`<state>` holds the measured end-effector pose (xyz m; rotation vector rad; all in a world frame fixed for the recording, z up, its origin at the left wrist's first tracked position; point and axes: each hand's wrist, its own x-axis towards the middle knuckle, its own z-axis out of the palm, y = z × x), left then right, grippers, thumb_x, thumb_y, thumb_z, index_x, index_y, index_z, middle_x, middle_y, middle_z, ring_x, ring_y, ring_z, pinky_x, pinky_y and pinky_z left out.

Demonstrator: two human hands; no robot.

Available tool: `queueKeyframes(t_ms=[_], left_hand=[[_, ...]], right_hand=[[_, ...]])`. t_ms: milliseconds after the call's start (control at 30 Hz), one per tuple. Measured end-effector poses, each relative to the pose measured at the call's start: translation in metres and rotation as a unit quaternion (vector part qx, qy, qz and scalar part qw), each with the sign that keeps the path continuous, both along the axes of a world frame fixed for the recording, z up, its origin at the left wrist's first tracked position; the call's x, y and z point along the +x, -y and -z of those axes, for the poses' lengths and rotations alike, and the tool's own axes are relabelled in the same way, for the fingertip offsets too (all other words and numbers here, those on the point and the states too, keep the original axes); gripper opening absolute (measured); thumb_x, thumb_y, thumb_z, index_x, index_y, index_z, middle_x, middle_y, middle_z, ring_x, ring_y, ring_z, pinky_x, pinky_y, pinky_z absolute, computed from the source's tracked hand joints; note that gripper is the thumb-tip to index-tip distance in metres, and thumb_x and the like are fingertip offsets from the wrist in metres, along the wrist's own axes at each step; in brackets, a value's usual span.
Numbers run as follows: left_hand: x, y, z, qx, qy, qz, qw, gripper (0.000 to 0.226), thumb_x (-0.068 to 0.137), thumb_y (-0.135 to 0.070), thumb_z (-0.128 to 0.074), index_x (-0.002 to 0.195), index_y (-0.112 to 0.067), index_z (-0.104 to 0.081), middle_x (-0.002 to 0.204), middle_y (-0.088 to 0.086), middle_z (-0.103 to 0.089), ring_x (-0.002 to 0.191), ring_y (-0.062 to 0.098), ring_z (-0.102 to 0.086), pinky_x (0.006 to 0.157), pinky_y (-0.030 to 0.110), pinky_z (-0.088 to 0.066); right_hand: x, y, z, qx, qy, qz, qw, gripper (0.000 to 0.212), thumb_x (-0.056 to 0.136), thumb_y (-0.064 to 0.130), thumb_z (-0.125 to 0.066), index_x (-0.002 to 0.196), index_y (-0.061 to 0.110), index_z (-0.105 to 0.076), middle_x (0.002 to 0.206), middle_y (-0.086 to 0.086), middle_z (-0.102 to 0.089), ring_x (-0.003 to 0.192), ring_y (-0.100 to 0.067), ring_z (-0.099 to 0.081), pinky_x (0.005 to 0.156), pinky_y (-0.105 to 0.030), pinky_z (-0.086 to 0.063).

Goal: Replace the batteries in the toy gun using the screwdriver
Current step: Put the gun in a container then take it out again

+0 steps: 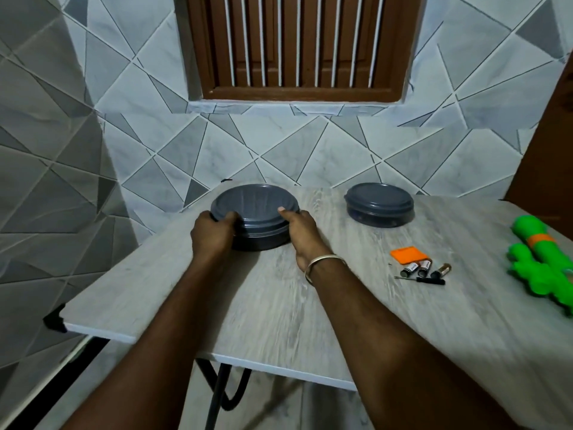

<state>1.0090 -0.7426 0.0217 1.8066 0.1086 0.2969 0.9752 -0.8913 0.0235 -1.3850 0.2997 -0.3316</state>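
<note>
Grey angular tiles and a barred wooden window [294, 45] are seen behind a pale wood-grain table [155, 299]. Toward its far left a dark lidded container [257, 212] is gripped from both sides. The left hand [214, 234] is curled round the rim, its fingertips hidden under the lid's edge, and the right hand [302, 234] is clasped on the other side with the thumb laid on the lid. A second container [379, 209] of the same kind is set well apart to the right, lid on.

Nearer, a flat orange piece [406, 254], likely the battery cover, three batteries [426, 268] and the screwdriver [421, 279] are laid close together, untouched. The toy gun [539, 262], green with an orange band, is laid at the table's right edge and is cut off by the frame.

The step in hand is judged to be the opening or shifting of the gripped container. Which it is cannot be told, as its contents are hidden. Whether the loose batteries are old or new cannot be made out. For the next move, an even lift of the lid by both hands is called for, with the base held steady.
</note>
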Motion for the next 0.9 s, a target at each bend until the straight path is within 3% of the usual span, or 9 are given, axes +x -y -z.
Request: queueKeyframes(t_ms=[100,200,267,400,567,767,900], left_hand=[[-0.018,0.006,-0.005,-0.006,0.02,0.022,1.0,0.04,0.085,-0.038,-0.068,0.112,-0.008,-0.066,0.102,0.01,-0.068,0.091,0.027,-0.063,0.065,0.032,-0.047],[-0.044,0.017,-0.011,-0.016,0.026,0.055,0.998,0.041,0.08,-0.043,-0.065,0.103,-0.01,-0.07,0.093,0.01,-0.07,0.089,0.028,-0.066,0.075,0.041,-0.053],[-0.065,0.028,-0.013,-0.01,0.035,0.074,0.997,0.039,0.08,-0.044,-0.064,0.096,-0.01,-0.071,0.089,0.01,-0.071,0.086,0.028,-0.067,0.079,0.045,-0.055],[-0.105,0.046,-0.011,0.01,0.03,0.101,0.994,0.044,0.073,-0.05,-0.06,0.09,-0.011,-0.071,0.085,0.01,-0.071,0.083,0.027,-0.067,0.078,0.047,-0.055],[-0.14,0.052,-0.004,0.034,0.043,0.102,0.993,0.033,0.087,-0.036,-0.066,0.087,-0.002,-0.068,0.087,0.017,-0.069,0.084,0.031,-0.065,0.077,0.046,-0.054],[-0.153,0.048,0.0,0.044,0.029,0.103,0.993,0.027,0.088,-0.036,-0.068,0.09,-0.009,-0.069,0.082,0.007,-0.069,0.079,0.021,-0.065,0.061,0.029,-0.046],[-0.143,0.052,-0.011,0.078,0.022,0.124,0.989,0.035,0.081,-0.041,-0.067,0.085,-0.006,-0.07,0.08,0.013,-0.071,0.076,0.027,-0.067,0.069,0.042,-0.056]], right_hand=[[-0.021,0.007,-0.005,-0.036,-0.002,0.048,0.998,0.059,0.082,0.038,-0.068,0.132,0.01,-0.052,0.134,-0.008,-0.054,0.114,-0.025,-0.056,0.1,-0.042,-0.049],[-0.057,0.023,-0.011,-0.105,-0.03,0.103,0.989,0.063,0.087,0.046,-0.062,0.14,0.015,-0.044,0.138,-0.007,-0.034,0.125,-0.028,-0.043,0.106,-0.046,-0.042],[-0.082,0.033,-0.008,-0.12,-0.045,0.139,0.982,0.061,0.089,0.048,-0.059,0.14,0.019,-0.043,0.138,-0.009,-0.031,0.127,-0.03,-0.04,0.106,-0.047,-0.041],[-0.127,0.042,0.005,-0.116,-0.041,0.2,0.972,0.057,0.084,0.053,-0.059,0.129,0.018,-0.051,0.131,-0.009,-0.036,0.124,-0.033,-0.042,0.104,-0.048,-0.042],[-0.167,0.051,0.015,-0.128,-0.044,0.243,0.961,0.054,0.088,0.043,-0.06,0.134,0.017,-0.05,0.138,-0.011,-0.037,0.127,-0.031,-0.036,0.108,-0.048,-0.036],[-0.18,0.047,0.018,-0.122,-0.027,0.238,0.963,0.058,0.083,0.042,-0.062,0.134,0.018,-0.049,0.138,-0.008,-0.042,0.127,-0.028,-0.038,0.107,-0.051,-0.038],[-0.179,0.043,0.015,-0.086,-0.005,0.224,0.971,0.064,0.071,0.045,-0.057,0.129,0.019,-0.05,0.131,-0.003,-0.049,0.121,-0.025,-0.048,0.103,-0.051,-0.044]])
